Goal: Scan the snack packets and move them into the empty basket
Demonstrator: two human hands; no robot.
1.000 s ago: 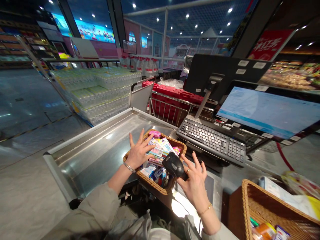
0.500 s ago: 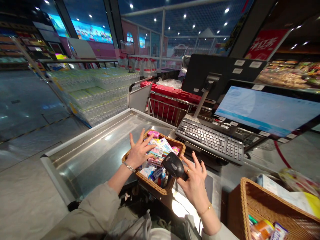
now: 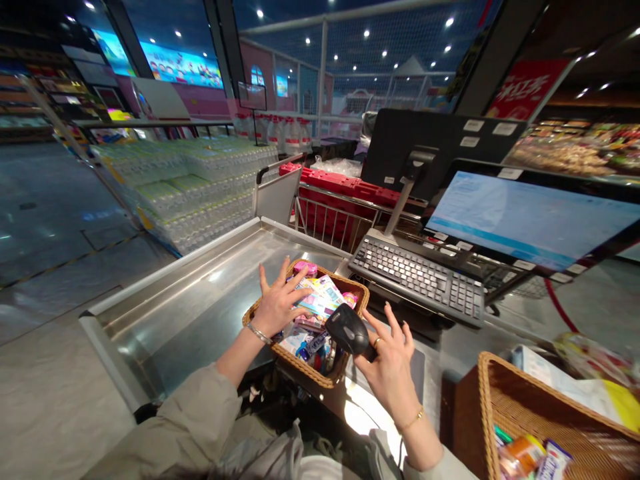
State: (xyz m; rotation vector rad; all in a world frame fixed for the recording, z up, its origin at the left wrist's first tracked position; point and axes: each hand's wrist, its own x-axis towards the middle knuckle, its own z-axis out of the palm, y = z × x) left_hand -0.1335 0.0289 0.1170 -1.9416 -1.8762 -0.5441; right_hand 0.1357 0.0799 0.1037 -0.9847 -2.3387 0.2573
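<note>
A black handheld barcode scanner (image 3: 347, 329) is held in my right hand (image 3: 387, 357), its head over a wicker basket (image 3: 305, 371). Thumb and some fingers close round its handle, while other fingers stretch out. My left hand (image 3: 278, 307) is spread over the basket's left side, fingers apart. Inside the basket lie packaged goods: a white printed packet (image 3: 325, 293) under the scanner's head, a pink item (image 3: 305, 269) at the back and a dark blue wrapper (image 3: 315, 343) near the front. Whether my left fingertips touch the packets, I cannot tell.
Around the basket's far side is a steel counter (image 3: 200, 300) with raised edges. A keyboard (image 3: 420, 277) and a lit monitor (image 3: 530, 220) stand to the right. Another wicker basket (image 3: 484, 400) with snacks sits at lower right. Behind are a cart (image 3: 340, 213) and stacked bottle packs (image 3: 190, 180).
Both hands and the scanner stay almost in place. The whole view has shifted very slightly; nothing has been taken up or let go.
</note>
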